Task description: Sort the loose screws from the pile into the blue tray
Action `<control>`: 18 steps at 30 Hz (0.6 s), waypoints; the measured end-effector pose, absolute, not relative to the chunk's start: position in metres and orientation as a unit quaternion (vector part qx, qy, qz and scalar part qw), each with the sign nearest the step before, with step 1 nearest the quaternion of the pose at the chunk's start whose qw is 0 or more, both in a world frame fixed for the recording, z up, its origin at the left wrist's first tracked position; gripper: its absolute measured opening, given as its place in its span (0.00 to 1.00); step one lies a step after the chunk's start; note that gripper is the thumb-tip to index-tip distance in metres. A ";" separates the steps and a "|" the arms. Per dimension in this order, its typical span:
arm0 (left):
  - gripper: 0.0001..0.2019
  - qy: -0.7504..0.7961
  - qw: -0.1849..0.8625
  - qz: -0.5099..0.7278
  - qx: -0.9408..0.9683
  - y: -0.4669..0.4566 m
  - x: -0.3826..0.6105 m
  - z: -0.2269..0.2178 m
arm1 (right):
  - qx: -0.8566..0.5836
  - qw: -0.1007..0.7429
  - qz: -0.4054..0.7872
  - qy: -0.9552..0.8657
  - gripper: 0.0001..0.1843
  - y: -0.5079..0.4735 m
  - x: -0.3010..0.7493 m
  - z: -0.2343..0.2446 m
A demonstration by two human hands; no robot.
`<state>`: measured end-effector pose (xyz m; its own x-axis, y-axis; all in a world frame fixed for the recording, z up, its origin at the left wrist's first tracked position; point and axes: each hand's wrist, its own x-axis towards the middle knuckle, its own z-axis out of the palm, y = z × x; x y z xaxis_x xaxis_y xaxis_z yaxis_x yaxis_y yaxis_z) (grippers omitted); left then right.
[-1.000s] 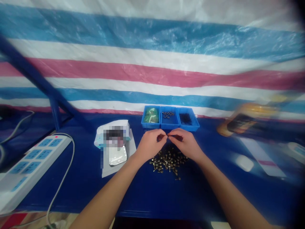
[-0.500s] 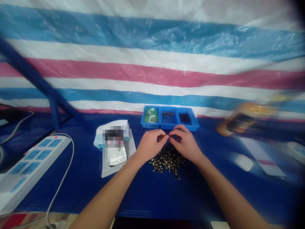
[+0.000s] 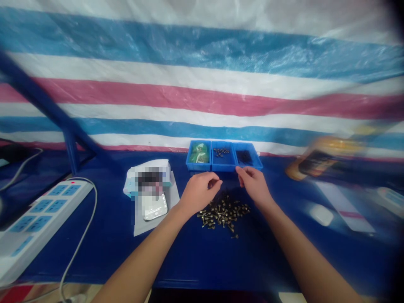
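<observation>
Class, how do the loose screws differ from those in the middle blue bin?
The loose screws make a large heap; the binned screws, a far smaller cluster. The loose screws lie open on the blue tabletop; the binned screws sit inside the middle blue bin. Both look like small metal screws.

The left hand (image 3: 199, 193) and right hand (image 3: 254, 185) hover just apart, curled palm-down, with the left forearm (image 3: 142, 252) and right forearm (image 3: 304, 252) angling inward.

Pink-and-blue striped sheet (image 3: 202, 97), blue trays (image 3: 221, 167), brass screws (image 3: 224, 216)
</observation>
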<state>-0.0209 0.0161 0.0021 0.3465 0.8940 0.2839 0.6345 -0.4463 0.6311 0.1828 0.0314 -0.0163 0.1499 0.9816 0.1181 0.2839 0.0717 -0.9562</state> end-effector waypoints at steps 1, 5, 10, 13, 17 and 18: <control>0.09 0.481 0.211 0.306 0.794 0.016 -0.021 0.002 | -0.577 0.517 0.359 -0.520 0.20 0.033 0.184 -0.017; 0.09 0.484 0.204 0.299 0.797 0.016 -0.021 0.001 | -0.594 0.552 0.305 -0.500 0.25 0.035 0.187 -0.018; 0.06 0.524 0.164 0.279 0.788 0.020 -0.023 -0.004 | -0.585 0.401 0.239 -0.663 0.10 0.034 0.186 -0.023; 0.07 0.555 0.131 0.258 0.780 0.022 -0.026 -0.008 | -0.537 0.285 0.224 -0.762 0.11 0.033 0.188 -0.028; 0.08 0.564 0.136 0.210 0.787 0.022 -0.030 -0.012 | -0.468 0.208 0.221 -0.830 0.18 0.033 0.194 -0.033; 0.09 0.563 0.141 0.198 0.790 0.022 -0.031 -0.013 | -0.459 0.204 0.217 -0.837 0.18 0.033 0.195 -0.034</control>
<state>-0.0308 0.0217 -0.0126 0.2869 0.9455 0.1542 0.8340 -0.3257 0.4453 0.1953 0.0330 -0.0341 -0.4958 0.8569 0.1415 0.6800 0.4843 -0.5505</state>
